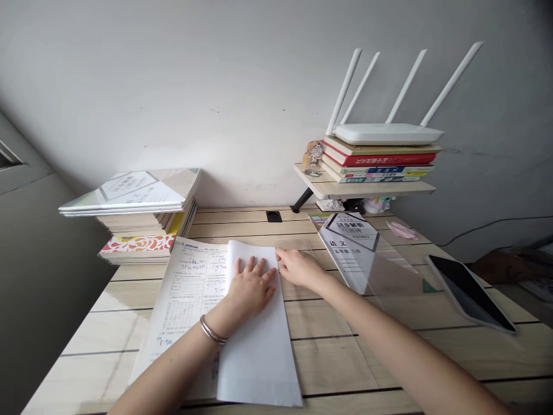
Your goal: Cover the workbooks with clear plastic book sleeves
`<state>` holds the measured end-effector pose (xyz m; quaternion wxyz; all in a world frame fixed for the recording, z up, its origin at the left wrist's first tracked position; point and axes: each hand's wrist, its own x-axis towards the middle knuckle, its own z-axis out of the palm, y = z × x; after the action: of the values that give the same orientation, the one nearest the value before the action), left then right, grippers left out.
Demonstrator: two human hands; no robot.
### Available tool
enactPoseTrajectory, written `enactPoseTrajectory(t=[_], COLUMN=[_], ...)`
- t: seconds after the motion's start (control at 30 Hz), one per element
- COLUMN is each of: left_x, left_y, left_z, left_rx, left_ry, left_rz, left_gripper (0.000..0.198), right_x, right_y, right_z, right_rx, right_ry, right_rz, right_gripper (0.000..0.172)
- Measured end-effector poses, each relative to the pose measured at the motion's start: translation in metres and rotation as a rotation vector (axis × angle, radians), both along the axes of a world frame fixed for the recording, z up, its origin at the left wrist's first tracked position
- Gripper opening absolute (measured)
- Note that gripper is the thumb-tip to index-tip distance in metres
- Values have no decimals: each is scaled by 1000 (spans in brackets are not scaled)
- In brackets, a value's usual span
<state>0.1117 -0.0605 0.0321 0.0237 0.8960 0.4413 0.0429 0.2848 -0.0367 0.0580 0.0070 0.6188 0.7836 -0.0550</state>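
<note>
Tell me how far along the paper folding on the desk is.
Done: the white sheet is folded over the printed worksheet. In hand: the left hand presses it flat while the right hand pinches its top edge. Left: the booklet lies untouched on the desk.

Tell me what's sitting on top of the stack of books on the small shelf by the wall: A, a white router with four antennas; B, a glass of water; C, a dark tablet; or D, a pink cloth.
A: the white router with four raised antennas rests on the stack of books on the small shelf, while the dark tablet lies on the desk.
</note>
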Motion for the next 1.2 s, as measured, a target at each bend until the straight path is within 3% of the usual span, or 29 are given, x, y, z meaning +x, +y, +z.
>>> enactPoseTrajectory(t=[0.27, 0.37, 0.57, 0.83, 1.2], left_x=[14, 8, -14, -12, 2], left_y=[6, 12, 18, 18, 18], left_z=[4, 10, 18, 4, -4], left_rx=[18, -8, -19, -3, 96], left_ry=[-40, -57, -36, -5, -11], left_rz=[37, 55, -67, -6, 8], left_gripper=[41, 38, 26, 45, 41], right_x=[7, 8, 9, 17, 23], right_y=[-1, -2, -3, 1, 6], right_z=[-18, -29, -45, -54, -61], right_rx=[87, 116, 171, 179, 138], right_ry=[175, 286, 537, 706, 834], right_rz=[-1, -13, -13, 22, 70], right_gripper=[13, 12, 11, 10, 11])
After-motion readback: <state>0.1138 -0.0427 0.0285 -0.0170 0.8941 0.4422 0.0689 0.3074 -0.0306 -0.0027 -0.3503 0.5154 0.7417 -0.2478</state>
